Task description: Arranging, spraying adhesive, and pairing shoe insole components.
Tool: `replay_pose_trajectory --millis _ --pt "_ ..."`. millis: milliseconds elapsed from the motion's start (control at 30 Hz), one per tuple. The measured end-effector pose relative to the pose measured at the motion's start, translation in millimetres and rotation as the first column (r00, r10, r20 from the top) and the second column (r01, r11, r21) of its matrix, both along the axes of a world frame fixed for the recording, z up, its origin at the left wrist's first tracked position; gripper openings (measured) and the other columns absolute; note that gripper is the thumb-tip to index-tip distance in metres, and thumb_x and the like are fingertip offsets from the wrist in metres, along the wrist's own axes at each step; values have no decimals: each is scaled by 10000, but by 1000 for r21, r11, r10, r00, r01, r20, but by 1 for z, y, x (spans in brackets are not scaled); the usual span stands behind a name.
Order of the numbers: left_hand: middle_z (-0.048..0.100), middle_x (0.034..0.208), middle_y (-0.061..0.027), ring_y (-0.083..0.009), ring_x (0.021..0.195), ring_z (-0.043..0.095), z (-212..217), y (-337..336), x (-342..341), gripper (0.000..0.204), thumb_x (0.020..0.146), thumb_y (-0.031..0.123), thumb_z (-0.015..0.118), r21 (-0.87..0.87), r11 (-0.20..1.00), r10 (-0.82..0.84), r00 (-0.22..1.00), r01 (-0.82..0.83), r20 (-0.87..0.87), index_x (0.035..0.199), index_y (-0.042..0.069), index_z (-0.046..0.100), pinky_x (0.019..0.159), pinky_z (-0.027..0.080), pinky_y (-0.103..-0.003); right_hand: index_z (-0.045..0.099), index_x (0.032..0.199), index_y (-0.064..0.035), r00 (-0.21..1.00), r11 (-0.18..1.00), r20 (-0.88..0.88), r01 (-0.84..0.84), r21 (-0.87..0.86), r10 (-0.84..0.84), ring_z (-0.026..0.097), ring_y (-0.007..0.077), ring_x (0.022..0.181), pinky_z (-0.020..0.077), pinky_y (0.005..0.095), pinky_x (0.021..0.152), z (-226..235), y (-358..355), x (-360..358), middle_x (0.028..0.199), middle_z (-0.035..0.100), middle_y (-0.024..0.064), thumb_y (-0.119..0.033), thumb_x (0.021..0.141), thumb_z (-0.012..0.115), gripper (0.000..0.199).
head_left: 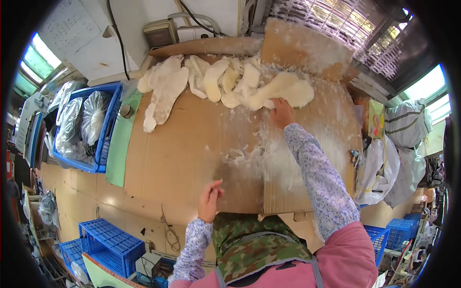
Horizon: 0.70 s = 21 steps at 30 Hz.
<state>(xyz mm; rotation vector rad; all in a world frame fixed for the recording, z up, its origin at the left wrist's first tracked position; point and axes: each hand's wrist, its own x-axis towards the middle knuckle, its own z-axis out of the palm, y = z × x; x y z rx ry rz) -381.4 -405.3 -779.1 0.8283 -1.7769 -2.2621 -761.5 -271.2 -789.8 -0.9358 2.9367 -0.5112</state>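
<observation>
Worker at cardboard-covered bench. R hand stretched to far side, fingers curled onto white fleecy insole-shaped cutout at right end of pile. L hand at near edge, fingers bunched, pinching fluff. Loose fluff strewn btw hands. Blue crate left of bench.

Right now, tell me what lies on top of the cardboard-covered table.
On the cardboard-covered table lie a heap of white fleecy pieces and loose fluff. The right hand touches the heap. The tabletop beneath is covered.
</observation>
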Motion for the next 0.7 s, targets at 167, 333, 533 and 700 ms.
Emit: replay_pose_trajectory --millis 167,333,533,700 --pt "611 837 -48 -122 763 558 -30 -62 -96 243 951 98 454 -232 970 -76 997 66 -34 1145 26 583 723 471 -261 571 1122 -130 987 987 -87 -129 97 137 537 267 1058 433 391 882 22 -8 4 1112 566 72 -118 761 620 365" --pt "625 818 -133 -298 783 619 -59 -95 -183 192 910 91 501 -628 776 -103 994 55 -40 1056 25 607 724 492 -371 592 1082 -95 955 935 -72 -263 238 287 543 284 1059 438 396 877 21 -21 -15 1108 582 104 -169 761 632 331" --pt "469 1321 -151 -342 1217 443 -10 -26 -288 456 779 38 555 -851 412 -245 939 327 242 1230 66 499 979 348 -537 605 1048 -20 996 991 54 77 -106 -72 615 307 924 477 378 808 70 17 -106 979 653 154 -209 759 601 346" --pt "469 1268 -137 -353 1199 420 -46 -25 -342 501 738 25 571 -994 19 -158 982 109 105 1229 51 479 1012 262 -606 624 1068 -25 903 866 428 235 -442 -27 600 148 824 464 285 767 115 39 -136 905 667 63 -170 813 616 293"
